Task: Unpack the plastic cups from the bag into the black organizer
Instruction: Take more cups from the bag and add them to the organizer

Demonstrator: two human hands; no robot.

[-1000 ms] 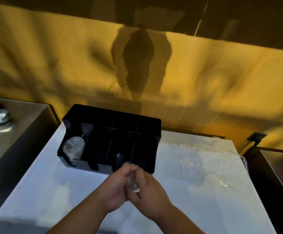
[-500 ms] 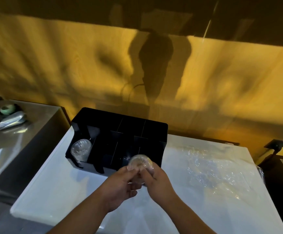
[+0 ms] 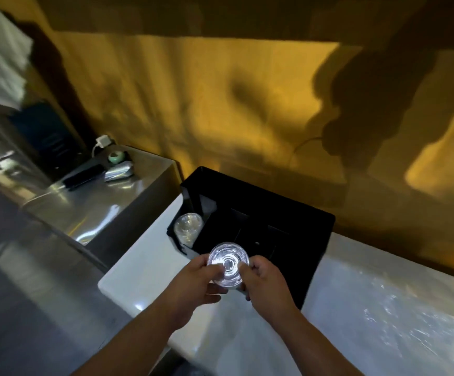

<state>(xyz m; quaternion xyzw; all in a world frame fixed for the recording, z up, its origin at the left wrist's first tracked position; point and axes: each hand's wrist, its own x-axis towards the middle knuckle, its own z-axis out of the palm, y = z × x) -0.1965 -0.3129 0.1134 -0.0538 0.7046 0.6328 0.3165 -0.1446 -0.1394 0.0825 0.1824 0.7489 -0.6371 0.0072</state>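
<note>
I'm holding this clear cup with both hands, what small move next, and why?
Probably push the clear cup forward into the black organizer: left hand and right hand grip it just before its front, and other cups already sit in its leftmost slot.

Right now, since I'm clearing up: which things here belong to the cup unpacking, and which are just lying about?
Job in hand:
cup, held by left hand and right hand
organizer
stored cup in its left slot
bag

Lying about, on the steel counter:
green round item
silver pouch
black device
white plug
</note>
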